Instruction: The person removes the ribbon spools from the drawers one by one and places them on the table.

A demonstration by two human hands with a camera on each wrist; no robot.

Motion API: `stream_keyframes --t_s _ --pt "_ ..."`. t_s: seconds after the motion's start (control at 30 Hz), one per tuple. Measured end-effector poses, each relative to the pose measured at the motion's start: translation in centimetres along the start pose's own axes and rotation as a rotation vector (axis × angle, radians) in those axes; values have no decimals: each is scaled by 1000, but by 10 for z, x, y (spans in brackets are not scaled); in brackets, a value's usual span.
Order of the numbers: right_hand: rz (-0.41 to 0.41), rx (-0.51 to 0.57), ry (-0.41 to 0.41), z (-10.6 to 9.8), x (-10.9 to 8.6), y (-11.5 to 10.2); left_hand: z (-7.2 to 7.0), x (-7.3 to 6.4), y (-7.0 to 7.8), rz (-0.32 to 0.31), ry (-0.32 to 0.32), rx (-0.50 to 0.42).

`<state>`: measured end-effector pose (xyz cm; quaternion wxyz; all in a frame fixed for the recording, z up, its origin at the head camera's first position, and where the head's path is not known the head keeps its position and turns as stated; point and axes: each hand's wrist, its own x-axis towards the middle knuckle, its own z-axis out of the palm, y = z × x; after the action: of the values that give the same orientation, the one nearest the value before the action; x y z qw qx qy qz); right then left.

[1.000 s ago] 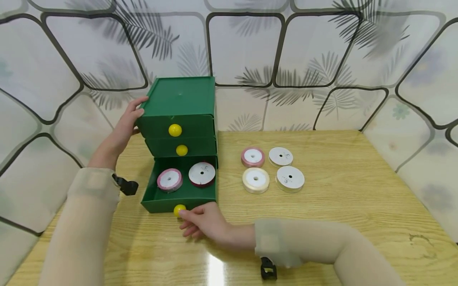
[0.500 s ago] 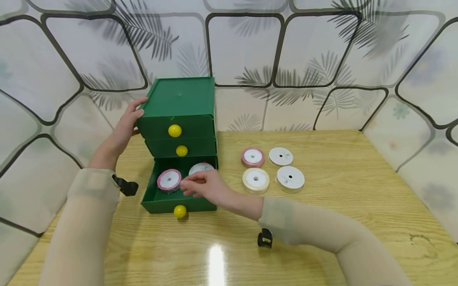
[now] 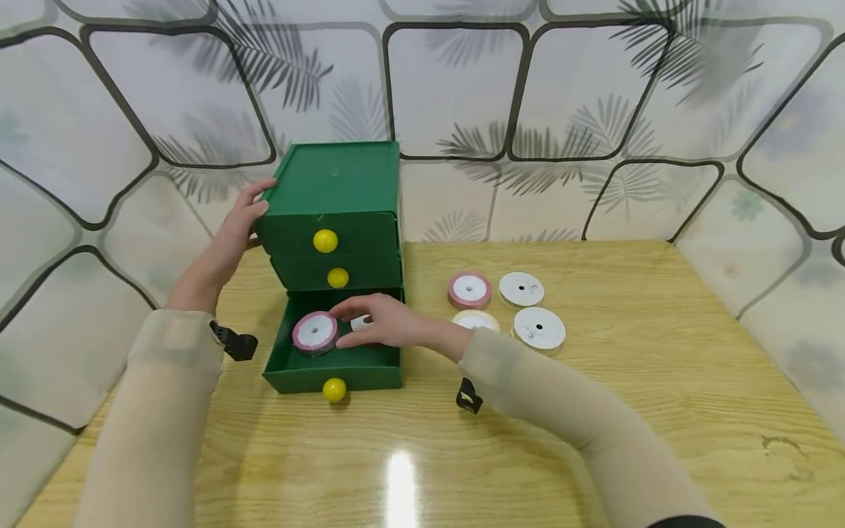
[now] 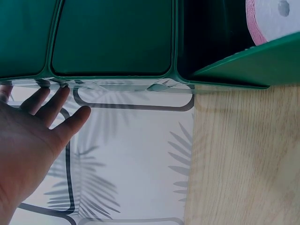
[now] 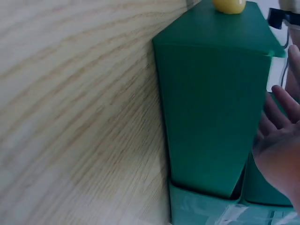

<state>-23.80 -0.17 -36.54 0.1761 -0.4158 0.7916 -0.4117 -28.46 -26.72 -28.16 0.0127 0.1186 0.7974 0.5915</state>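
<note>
A green cabinet stands at the left with its bottom drawer pulled out. My left hand rests against the cabinet's left side, fingers extended, also seen as the left hand in the left wrist view. Over the drawer, my right hand has thumb and fingers spread apart. Its fingertips are beside the right edge of a pink-edged ribbon spool; I cannot tell whether they touch. A white-faced ribbon spool is mostly hidden behind this hand. In the right wrist view the right hand appears beyond the drawer's side wall.
Right of the cabinet on the wooden table lie a pink ribbon spool, two white-faced spools, the back one and the front one, and a cream spool partly covered by the right forearm. Yellow knobs mark each drawer, the lowest knob nearest.
My right hand has let go of the bottom drawer's yellow knob, risen over the drawer, and spread its fingers near the pink-edged spool. The left hand has stayed on the cabinet.
</note>
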Motion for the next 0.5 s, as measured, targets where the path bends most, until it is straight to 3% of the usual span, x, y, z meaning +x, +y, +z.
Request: stream_keyframes --t_s 0.23,0.5 --pt "-11 -291 -16 7 18 -1 0 0 0 -1 -3 -8" --pt "21 -367 -76 14 39 7 0 1 0 -2 6 5"
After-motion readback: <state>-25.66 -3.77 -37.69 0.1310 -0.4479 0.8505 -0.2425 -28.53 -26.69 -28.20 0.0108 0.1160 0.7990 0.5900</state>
